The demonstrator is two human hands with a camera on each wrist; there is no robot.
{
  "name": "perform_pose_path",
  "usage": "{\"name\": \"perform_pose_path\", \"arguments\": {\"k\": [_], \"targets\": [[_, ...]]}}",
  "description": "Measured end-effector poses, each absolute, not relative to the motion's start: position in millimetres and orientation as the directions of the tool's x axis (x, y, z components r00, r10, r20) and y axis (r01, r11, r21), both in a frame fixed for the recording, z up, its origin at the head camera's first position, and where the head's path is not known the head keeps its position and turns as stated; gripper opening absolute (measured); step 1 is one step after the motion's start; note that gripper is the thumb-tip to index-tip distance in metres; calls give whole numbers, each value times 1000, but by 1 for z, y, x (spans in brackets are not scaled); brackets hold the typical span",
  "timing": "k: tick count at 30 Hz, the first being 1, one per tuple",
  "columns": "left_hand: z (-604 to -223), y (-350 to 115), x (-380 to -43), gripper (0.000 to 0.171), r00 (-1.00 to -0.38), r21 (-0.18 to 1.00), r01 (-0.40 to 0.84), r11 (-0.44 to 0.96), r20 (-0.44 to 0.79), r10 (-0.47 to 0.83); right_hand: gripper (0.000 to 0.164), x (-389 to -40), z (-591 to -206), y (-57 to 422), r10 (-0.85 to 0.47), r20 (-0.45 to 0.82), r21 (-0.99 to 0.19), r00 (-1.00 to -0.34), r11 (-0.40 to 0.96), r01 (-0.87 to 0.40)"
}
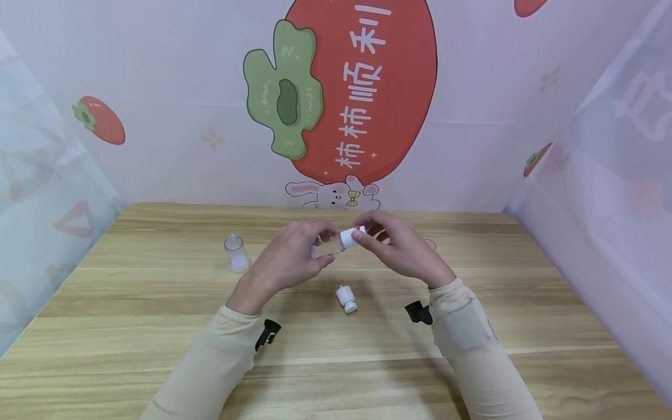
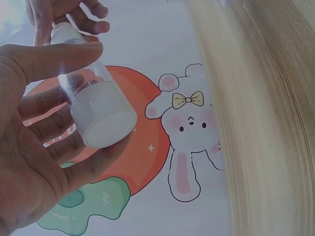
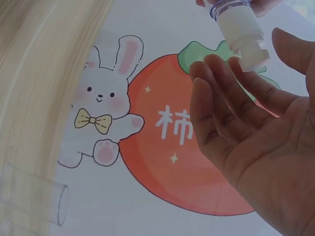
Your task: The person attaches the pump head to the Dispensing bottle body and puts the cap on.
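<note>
My left hand (image 1: 296, 251) grips a clear pump bottle (image 2: 101, 110) with a white base, thumb on one side and fingers round the other. Its white pump head (image 3: 243, 37) is on the bottle's other end, tilted up toward the right in the head view. My right hand (image 1: 401, 245) is around the pump head, its fingers loosely bent. In the right wrist view, a gap shows between thumb and pump head, and the fingers (image 3: 236, 98) lie spread below it. A second white pump head (image 1: 346, 298) lies on the table below the hands.
Left of the hands, another clear bottle (image 1: 236, 254) with a white base is on the wooden table (image 1: 157, 326). Clear tube-like pieces (image 3: 37, 194) lie at the lower left of the right wrist view. A printed backdrop (image 1: 184, 169) stands behind the table.
</note>
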State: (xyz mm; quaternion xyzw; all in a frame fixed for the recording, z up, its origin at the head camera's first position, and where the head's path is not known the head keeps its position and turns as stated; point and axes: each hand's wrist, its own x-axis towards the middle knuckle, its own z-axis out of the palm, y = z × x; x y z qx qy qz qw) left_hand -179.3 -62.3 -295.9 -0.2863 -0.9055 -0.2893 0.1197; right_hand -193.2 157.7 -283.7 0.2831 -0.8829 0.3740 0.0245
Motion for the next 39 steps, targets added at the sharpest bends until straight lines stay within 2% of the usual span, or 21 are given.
{"name": "perform_pose_path", "arguments": {"k": [5, 21, 31, 39], "targets": [[-296, -63, -179, 37, -812, 450, 581, 678, 374, 448, 38, -193, -284, 160, -497, 275, -657, -823, 528, -538], [-297, -64, -181, 37, -818, 453, 574, 682, 362, 448, 40, -193, -284, 156, -531, 324, -653, -783, 473, -591], [-297, -63, -181, 36, -807, 449, 588, 673, 380, 452, 30, -195, -286, 159, -550, 349, -625, -759, 466, -626], [-297, -63, -180, 36, -806, 448, 589, 672, 383, 451, 26, -195, -286, 158, -545, 331, -627, -770, 483, -611]]}}
